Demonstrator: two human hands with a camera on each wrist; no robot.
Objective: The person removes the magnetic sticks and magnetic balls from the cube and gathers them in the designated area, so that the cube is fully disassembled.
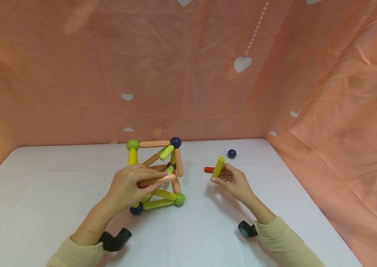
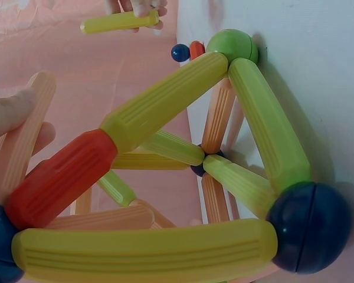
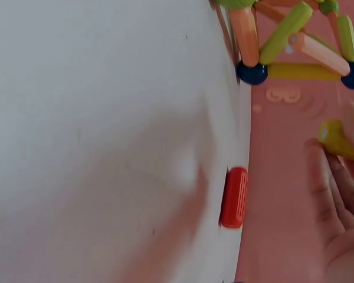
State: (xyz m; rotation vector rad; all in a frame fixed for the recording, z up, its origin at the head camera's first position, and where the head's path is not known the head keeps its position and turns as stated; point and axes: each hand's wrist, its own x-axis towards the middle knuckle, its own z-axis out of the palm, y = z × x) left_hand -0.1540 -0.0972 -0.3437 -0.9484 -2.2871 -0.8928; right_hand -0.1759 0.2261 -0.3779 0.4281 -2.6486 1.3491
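A frame of magnetic rods and balls stands on the white table, with green and navy balls at its corners. My left hand pinches a peach rod at the frame's near side; in the left wrist view that peach rod slants up from a navy ball, beside a red rod. To the right of the frame, my right hand holds a loose yellow rod upright and slightly tilted, clear of the table. The right wrist view shows only part of this yellow rod between thumb and fingers.
A red rod lies on the table just behind the right hand, and a loose navy ball sits farther back. Orange cloth with pale hearts hangs behind and at the sides. Both wrists wear black camera mounts.
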